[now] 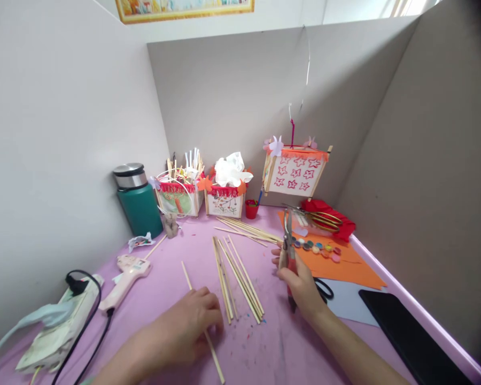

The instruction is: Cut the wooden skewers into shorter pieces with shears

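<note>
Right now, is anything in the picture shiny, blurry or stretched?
Head view: the wide lens stretches the left hand near the bottom edge; glare bleaches the top right corner; the flask lid glints; the pliers in the right hand look soft.

Open strip of bare lilac tabletop front centre, btwn left hand and right hand gripping upright red-handled metal cutting tool. Blocked mid-table by fanned bundle of thin pale wooden sticks. Left edge crowded: cream hot-glue gun, white power strip w/ black cable. Right side taken by flat orange paper sheet, flat black tablet. Hanging white paper lantern w/ red stars narrows back-right. Grey partition walls close three sides.
</note>
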